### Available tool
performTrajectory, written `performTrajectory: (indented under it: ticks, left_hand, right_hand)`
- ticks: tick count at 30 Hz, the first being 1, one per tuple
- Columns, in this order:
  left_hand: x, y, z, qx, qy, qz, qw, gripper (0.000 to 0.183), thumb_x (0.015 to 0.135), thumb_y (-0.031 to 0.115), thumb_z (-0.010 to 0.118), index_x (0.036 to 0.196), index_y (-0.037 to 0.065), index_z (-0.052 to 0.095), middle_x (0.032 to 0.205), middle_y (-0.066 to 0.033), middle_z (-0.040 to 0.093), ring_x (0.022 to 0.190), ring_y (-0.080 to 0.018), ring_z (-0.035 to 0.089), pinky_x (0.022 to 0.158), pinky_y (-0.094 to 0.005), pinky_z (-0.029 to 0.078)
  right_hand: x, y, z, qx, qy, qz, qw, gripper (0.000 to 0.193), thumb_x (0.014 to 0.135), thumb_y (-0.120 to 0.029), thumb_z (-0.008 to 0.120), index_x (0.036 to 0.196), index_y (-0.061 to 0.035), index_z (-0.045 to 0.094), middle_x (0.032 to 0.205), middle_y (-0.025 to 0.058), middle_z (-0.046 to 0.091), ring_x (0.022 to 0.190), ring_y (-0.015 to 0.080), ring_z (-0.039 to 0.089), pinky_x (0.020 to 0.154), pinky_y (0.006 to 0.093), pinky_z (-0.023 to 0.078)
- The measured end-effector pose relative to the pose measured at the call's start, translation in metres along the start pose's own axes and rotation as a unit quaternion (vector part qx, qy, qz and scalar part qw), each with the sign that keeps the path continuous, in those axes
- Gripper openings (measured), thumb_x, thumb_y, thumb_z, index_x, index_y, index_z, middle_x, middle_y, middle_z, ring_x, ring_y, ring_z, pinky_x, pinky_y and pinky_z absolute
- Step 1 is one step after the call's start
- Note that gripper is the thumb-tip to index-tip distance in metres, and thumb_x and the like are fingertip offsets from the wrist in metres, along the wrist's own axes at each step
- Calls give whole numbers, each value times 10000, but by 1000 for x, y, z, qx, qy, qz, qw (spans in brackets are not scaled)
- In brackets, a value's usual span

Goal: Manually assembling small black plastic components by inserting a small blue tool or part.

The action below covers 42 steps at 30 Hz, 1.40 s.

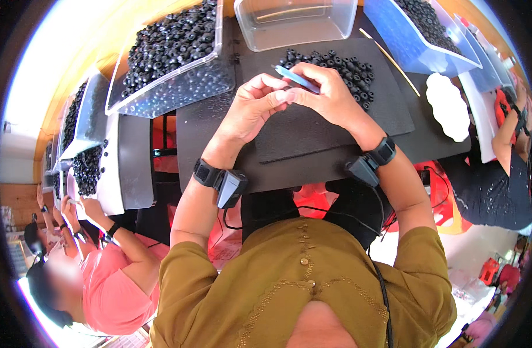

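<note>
My left hand [255, 108] and my right hand [330, 98] meet fingertip to fingertip above a dark mat [330, 136]. In my right hand a light-blue pen-shaped tool [298, 79] lies slantwise between thumb and fingers, its narrow end pointing up and left. My left fingers are closed in a pinch on a small dark piece [287, 88], mostly hidden by the thumbs. Just beyond my hands, a loose pile of black round pieces with holes [350, 72] is spread on the mat.
A clear bin [173, 93] full of black pieces stands at the far left, another clear bin [295, 29] at the far middle. At the right are a blue bin [417, 49], a thin stick [393, 61] and a white oval object [447, 107]. Other people work on both sides.
</note>
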<state>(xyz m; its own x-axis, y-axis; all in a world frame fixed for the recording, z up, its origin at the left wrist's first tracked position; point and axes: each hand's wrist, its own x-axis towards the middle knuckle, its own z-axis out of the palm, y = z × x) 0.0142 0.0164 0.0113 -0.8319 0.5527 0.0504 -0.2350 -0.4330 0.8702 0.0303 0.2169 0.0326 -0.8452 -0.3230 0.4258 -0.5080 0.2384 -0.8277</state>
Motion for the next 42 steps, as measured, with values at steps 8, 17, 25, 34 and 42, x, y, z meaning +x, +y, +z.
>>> performTrajectory:
  ticks: [8, 17, 25, 34, 42]
  left_hand:
    - [-1, 103, -3, 390, 197, 345, 831, 143, 844, -27, 695, 970, 38, 679, 1008, -68, 707, 810, -98, 640, 738, -234, 526]
    - [-6, 86, 19, 656, 148, 361, 646, 234, 746, -74, 705, 918, 84, 724, 972, -49, 662, 834, -169, 615, 695, -260, 507]
    - [36, 22, 0, 679, 51, 282, 675, 340, 831, 37, 671, 1167, 60, 624, 1239, -192, 579, 1171, -376, 548, 984, -416, 454]
    - [86, -18, -16, 728, 7, 223, 649, 322, 947, 190, 577, 1247, 72, 581, 1287, -227, 553, 1197, -394, 530, 1006, -417, 446]
    - [44, -4, 0, 684, -98, 170, 703, 279, 931, 98, 554, 1198, 38, 606, 1211, -190, 603, 1141, -376, 564, 974, -411, 457]
  right_hand:
    - [0, 3, -7, -50, 51, 28, 997, 240, 835, -199, 749, 979, -27, 663, 721, 45, 636, 636, 88, 574, 607, 254, 454]
    - [2, 3, -9, -65, 192, 20, 979, 179, 890, -175, 699, 971, -18, 672, 749, 34, 677, 656, 62, 588, 626, 242, 476]
    - [6, 10, -16, -88, 244, -2, 966, 147, 908, -164, 676, 956, -26, 664, 656, 22, 590, 590, 59, 504, 559, 245, 422]
    - [6, 13, -20, -96, 247, -19, 964, 178, 913, -180, 677, 966, -12, 654, 660, 61, 605, 591, 83, 550, 565, 262, 451]
    - [7, 19, -17, -98, 264, -70, 957, 185, 900, -178, 689, 977, -13, 656, 676, 87, 626, 561, 112, 540, 542, 279, 446]
